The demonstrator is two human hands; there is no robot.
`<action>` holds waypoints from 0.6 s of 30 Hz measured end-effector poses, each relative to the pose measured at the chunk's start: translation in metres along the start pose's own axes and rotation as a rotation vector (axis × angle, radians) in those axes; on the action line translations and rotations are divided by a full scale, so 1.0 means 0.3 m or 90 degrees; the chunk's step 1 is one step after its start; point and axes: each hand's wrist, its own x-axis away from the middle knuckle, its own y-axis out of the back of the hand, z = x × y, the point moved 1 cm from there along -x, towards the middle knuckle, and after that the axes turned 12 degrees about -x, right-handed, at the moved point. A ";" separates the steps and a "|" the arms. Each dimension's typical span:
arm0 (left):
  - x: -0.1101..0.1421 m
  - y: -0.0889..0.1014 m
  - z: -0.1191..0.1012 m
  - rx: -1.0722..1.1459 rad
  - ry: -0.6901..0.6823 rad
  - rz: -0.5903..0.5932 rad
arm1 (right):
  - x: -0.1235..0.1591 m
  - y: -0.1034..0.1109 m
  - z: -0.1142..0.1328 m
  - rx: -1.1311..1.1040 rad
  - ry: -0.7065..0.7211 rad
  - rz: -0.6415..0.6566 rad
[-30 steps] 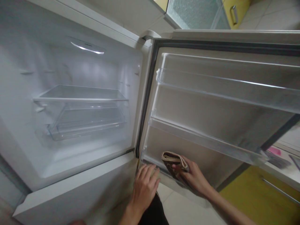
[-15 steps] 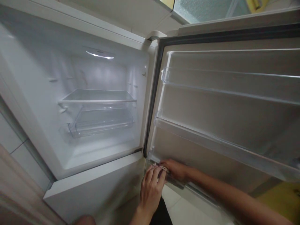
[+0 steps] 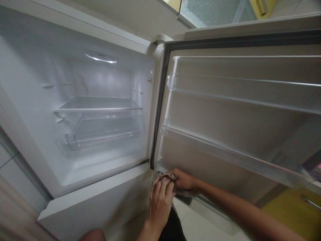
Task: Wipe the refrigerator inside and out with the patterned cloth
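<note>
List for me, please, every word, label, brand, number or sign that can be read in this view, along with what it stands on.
No text can be read anywhere in the picture.
Light cover inside the fridge: a tiny dark marking, too small and blurred to read.
Open door: no readable text on its inner side.
Cloth: none readable on the part that shows.

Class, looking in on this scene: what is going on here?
A person has both hands at the hinge end of the open door of a fridge. The right hand holds a folded brown cloth at the lowest bin, and the left hand is up against the cloth. Inside the fridge are a shelf and a clear drawer.
</note>
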 end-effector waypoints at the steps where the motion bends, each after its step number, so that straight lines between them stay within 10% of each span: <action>1: 0.005 -0.003 0.000 -0.006 0.004 -0.002 | -0.058 -0.016 0.000 -0.065 -0.009 -0.012; 6: 0.019 -0.017 0.010 -0.006 0.033 -0.008 | -0.146 -0.030 0.008 -0.187 -0.031 -0.044; 14: 0.011 -0.013 0.036 -0.019 0.042 0.011 | 0.206 0.118 -0.051 -0.097 -0.217 0.014; 18: 0.020 -0.019 0.028 -0.008 0.058 0.028 | 0.220 0.087 -0.034 -0.038 -0.182 -0.007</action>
